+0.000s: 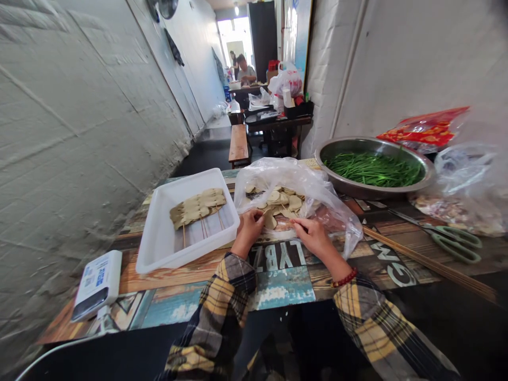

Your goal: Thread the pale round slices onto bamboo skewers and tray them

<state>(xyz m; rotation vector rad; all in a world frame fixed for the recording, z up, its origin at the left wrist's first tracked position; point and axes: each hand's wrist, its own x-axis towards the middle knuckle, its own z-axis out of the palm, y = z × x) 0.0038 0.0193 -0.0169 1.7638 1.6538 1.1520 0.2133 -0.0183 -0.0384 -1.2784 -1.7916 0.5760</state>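
My left hand [251, 228] pinches a thin beige round slice [270, 220] at the front of an opened clear plastic bag [329, 206]. A heap of similar slices [278, 198] lies in the bag. At the same spot my right hand [315, 239] is closed, thumb against fingers, on what looks like a thin wooden skewer [289, 212], mostly hidden by the hand and slices. To the left, a white plastic tray [154, 233] holds several skewers threaded with beige slices [198, 207], their bare stick ends pointing toward me.
A metal bowl of green chives [373, 168] stands back right. Green-handled scissors [454, 241], a bundle of bare skewers [428, 262] and filled plastic bags [460, 185] lie right. A white power bank [99, 283] with a cable sits front left. A person [246, 71] sits farther back.
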